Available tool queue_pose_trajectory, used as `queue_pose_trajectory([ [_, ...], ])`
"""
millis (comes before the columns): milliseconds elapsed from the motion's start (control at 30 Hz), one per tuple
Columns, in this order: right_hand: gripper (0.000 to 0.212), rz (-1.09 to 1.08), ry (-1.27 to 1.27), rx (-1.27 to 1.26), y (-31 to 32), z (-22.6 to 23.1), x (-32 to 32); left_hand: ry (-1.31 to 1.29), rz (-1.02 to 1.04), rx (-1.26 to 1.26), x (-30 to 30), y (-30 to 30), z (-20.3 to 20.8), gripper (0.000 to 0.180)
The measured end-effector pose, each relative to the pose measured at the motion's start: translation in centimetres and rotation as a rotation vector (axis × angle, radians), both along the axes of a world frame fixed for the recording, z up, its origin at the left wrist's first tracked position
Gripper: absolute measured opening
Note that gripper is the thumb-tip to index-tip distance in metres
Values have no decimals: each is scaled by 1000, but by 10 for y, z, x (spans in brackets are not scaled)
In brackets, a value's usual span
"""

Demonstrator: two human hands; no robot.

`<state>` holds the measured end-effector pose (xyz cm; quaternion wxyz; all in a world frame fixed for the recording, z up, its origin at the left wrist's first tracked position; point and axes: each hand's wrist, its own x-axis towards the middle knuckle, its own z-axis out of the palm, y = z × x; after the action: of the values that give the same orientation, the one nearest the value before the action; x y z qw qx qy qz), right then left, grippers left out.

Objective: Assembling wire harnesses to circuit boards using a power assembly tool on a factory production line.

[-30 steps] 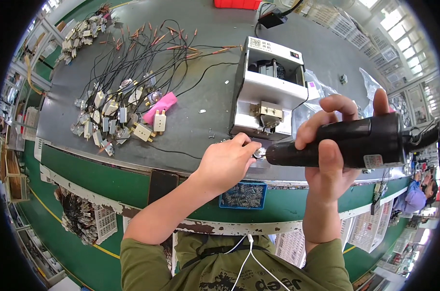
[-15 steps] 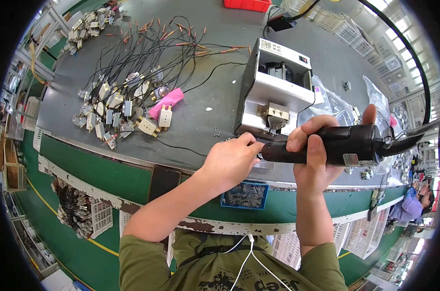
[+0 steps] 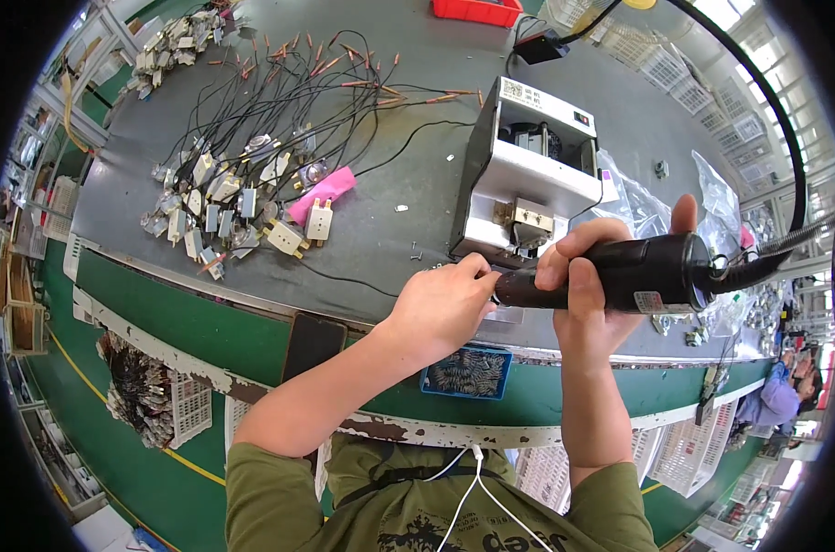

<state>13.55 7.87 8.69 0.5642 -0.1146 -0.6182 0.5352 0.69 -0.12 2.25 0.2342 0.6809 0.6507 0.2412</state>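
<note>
My right hand [image 3: 588, 276] is wrapped round the body of a black electric screwdriver [image 3: 652, 274], held nearly level with its nose pointing left. A black cable and a metal spring run from its back end. At the nose, my left hand [image 3: 445, 299] has its fingers pinched together; what sits between them is hidden by the fingers. Just beyond both hands stands a white and black screw feeder [image 3: 532, 170] with an open top and a metal outlet block [image 3: 531, 221] on its near side. A few loose screws [image 3: 416, 251] lie left of the feeder.
Left on the grey table lies a pile of wired white sockets [image 3: 224, 198] with black leads and a pink strip [image 3: 327, 193]. A blue tray [image 3: 466, 372] of small metal parts sits at the near edge, beside a dark flat pad [image 3: 314, 346]. Plastic bags [image 3: 634, 207] lie right.
The whole view has shifted slightly, so the table's things sit a little further right. The screwdriver's back end and my right hand have come slightly left; both hands keep their grip.
</note>
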Motion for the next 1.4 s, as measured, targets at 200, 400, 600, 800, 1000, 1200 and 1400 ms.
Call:
queue_pose_trajectory([
  [200,101,227,-58,135,24,-4,-2,-13,0,35,-1,1,-2,25],
  [400,101,266,-129,140,25,2,-5,-23,13,64,-2,2,-8,26],
  [600,101,25,-174,25,-2,11,-17,36,-6,-10,-3,4,0,28],
  [800,102,78,-239,224,10,7,-10,46,-17,33,-5,3,-2,29],
  [1000,102,35,-269,269,13,1,-9,5,-41,47,-7,4,-7,29],
  [1200,103,74,-237,225,9,-2,-10,10,-38,51,-7,3,-11,28],
  [1400,103,67,-332,327,12,-2,-9,-42,-48,49,-11,5,-11,27],
])
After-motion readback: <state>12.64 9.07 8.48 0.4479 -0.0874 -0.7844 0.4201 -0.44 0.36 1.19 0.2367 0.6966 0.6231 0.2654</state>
